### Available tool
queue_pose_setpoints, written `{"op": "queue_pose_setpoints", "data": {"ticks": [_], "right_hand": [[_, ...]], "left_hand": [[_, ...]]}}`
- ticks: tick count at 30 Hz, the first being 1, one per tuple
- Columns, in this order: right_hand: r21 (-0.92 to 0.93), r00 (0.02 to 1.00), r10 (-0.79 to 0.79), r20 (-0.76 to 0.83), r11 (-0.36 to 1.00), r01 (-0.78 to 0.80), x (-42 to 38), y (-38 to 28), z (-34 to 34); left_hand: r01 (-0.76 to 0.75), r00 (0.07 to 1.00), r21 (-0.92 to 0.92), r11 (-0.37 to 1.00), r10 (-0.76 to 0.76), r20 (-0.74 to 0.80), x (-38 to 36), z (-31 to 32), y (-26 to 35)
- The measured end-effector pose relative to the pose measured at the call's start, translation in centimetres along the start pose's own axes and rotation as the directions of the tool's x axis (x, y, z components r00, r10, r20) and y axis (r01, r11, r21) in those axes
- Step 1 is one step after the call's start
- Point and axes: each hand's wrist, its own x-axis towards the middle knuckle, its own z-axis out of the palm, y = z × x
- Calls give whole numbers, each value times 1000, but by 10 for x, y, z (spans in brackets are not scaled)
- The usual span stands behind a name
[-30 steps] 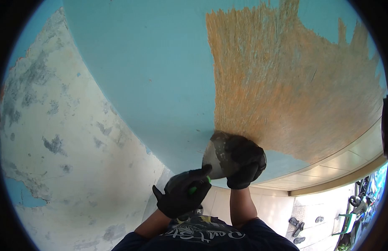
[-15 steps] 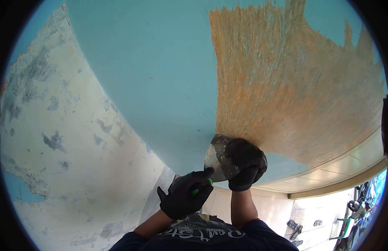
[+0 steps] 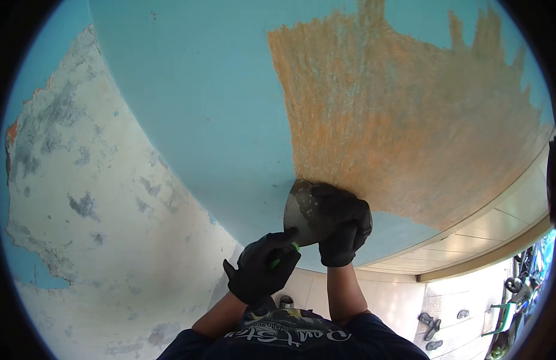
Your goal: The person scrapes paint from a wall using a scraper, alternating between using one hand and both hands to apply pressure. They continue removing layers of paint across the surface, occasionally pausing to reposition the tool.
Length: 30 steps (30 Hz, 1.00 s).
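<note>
A dull metal plate [image 3: 298, 215] with greyish smears along its upper part is held against the wall. In a black glove, my right hand [image 3: 344, 225] is closed around its right side. My left hand [image 3: 266, 267], also gloved in black, is closed on a green-handled tool [image 3: 277, 262] just below the plate's lower left edge. Most of that tool is hidden by the glove, so its kind cannot be made out. Behind the plate, a rough orange-brown patch [image 3: 350, 114] borders the blue painted wall [image 3: 200, 90].
To the left, a whitish wall section [image 3: 110, 180] has grey blotches and chipped edges. A pale ledge [image 3: 470, 243] curves along the lower right. Sandals [image 3: 430, 324], a green-framed stool [image 3: 502, 318] and motorbikes [image 3: 518, 285] are down on the right.
The view has shifted, so the orange-brown patch sits further left. Both hands and the plate appear slightly higher and left. The plate's lower left face shows fewer specks.
</note>
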Motion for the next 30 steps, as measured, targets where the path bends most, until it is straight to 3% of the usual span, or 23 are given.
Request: {"op": "queue_pose_setpoints", "data": {"ticks": [3, 5, 7, 8, 10, 11, 12, 13, 15, 16, 17, 19, 21, 22, 23, 25, 29, 30], "right_hand": [[-62, 996, 49, 78, 997, -44, 2, -13, -8], [-130, 988, 74, 132, 990, -57, 4, -23, -7], [123, 946, 316, 66, 939, -322, -9, -34, -4], [126, 950, 306, 68, 942, -312, -25, -41, -10], [-152, 781, 545, 306, 837, -525, -66, -55, -25], [-321, 824, 517, 232, 840, -437, -74, -71, -13], [-256, 798, 577, 176, 809, -528, -79, -74, -17], [-187, 764, 634, 123, 771, -609, -79, -78, -22], [-122, 793, 602, -93, 784, -609, -54, -85, -37], [-197, 783, 590, -197, 759, -621, -38, -91, -39], [-256, 769, 617, -165, 726, -638, -28, -92, -48], [-471, 852, 513, -104, 730, -496, -32, -85, -41], [-483, 816, 578, 10, 717, -502, -42, -69, -30], [-580, 897, 438, 67, 749, -322, -46, -53, -31], [-581, 900, 431, 61, 749, -319, -52, -51, -34], [-575, 929, 355, -100, 742, -345, -49, -55, -27], [-636, 892, 452, 17, 693, -339, -49, -59, -18], [-476, 871, 486, -73, 750, -459, -51, -55, -19]], "left_hand": [[89, 993, -100, 991, -95, -63, -14, 12, 5], [72, 995, -44, 996, -75, -67, -19, 16, 15], [65, 995, 12, 998, -64, -78, -27, 21, 23], [86, 993, 25, 996, -84, -87, -30, 23, 27], [93, 991, 44, 995, -88, -102, -27, 22, 32], [26, 1000, 82, 996, -26, -8, -25, 20, 36], [-41, 995, 111, 993, 31, 92, -25, 19, 41], [-43, 995, 111, 993, 32, 97, -27, 20, 47], [-36, 980, 14, 999, 32, 194, -32, 23, 60], [-5, 968, 41, 999, -5, 250, -38, 21, 57], [-8, 968, 44, 999, -3, 250, -43, 21, 55], [104, 957, 68, 992, -119, 264, -50, 21, 50], [126, 944, 56, 990, -137, 300, -55, 20, 46], [149, 931, 44, 988, -155, 331, -57, 19, 46], [141, 930, 45, 989, -148, 337, -59, 17, 46], [192, 929, 1, 981, -182, 321, -62, 12, 45], [281, 921, -15, 959, -266, 284, -76, 6, 31], [274, 925, -35, 961, -253, 285, -78, 5, 28]]}}
